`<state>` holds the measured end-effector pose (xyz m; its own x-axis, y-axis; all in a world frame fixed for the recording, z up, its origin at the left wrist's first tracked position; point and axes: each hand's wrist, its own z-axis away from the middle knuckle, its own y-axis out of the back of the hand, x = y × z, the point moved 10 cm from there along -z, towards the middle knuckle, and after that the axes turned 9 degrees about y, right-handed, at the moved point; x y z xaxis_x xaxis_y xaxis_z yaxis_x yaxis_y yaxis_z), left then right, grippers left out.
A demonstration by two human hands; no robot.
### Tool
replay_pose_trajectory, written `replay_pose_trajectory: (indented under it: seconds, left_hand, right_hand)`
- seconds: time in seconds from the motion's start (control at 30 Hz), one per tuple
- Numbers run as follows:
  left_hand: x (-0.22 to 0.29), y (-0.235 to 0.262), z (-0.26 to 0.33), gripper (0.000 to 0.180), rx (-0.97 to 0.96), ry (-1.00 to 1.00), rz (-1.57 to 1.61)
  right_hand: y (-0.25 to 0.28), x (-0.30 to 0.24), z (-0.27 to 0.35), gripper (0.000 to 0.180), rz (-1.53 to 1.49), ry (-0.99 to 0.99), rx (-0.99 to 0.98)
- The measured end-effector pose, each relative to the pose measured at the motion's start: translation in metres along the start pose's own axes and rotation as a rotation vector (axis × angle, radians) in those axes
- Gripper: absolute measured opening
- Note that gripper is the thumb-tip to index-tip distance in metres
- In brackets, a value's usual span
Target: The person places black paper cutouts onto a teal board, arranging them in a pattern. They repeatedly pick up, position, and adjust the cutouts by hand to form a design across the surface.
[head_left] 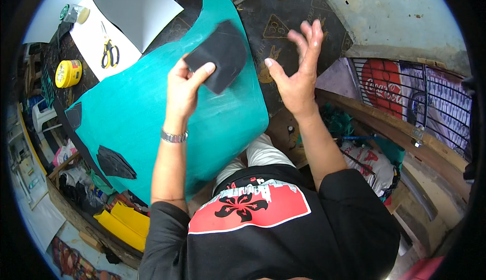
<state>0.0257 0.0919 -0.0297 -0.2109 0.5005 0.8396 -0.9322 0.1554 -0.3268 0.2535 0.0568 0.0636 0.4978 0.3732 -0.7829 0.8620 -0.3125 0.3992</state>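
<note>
1. Left hand (183, 85) pinches the dark cut piece (218, 56) by its lower edge, thumb on top, I'd say to keep its face showing.
2. Right hand (298, 72) hovers just beside it, fingers spread, holding nothing.
3. Under both I see the teal sheet (152, 113) on the surface (283, 7); yellow-handled scissors (109, 53) sit well left.

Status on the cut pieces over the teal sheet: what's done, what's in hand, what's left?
Done: two dark cut pieces lie on the teal sheet, and the yellow-handled scissors are set down on white paper. In hand: the left hand pinches another dark curved piece above the sheet; the right hand is open and empty. Left: that piece isn't laid down yet.
</note>
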Motion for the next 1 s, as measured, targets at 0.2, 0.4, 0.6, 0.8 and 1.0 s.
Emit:
replay_pose_trajectory:
  seconds: [0.2,0.4,0.6,0.8,1.0]
  left_hand:
    - [-0.057,-0.022,0.017,0.046,0.028,0.035,0.214]
    - [-0.066,0.000,-0.005,0.036,-0.148,0.136,0.184]
    - [-0.040,0.009,-0.029,0.027,0.011,0.106,0.115]
    - [0.010,0.008,-0.075,0.025,0.038,-0.059,-0.330]
    - [0.037,0.011,-0.123,0.034,0.173,-0.248,-0.631]
  right_hand:
    - [-0.068,0.025,0.057,0.104,-0.725,-0.521,0.017]
    - [-0.069,0.017,0.042,0.104,-0.551,-0.259,-0.090]
    - [-0.064,-0.004,0.047,0.105,-0.315,-0.103,-0.311]
    - [-0.065,0.037,0.048,0.103,-0.341,-0.312,-0.033]
    - [-0.080,0.066,0.031,0.105,-0.249,-0.286,0.079]
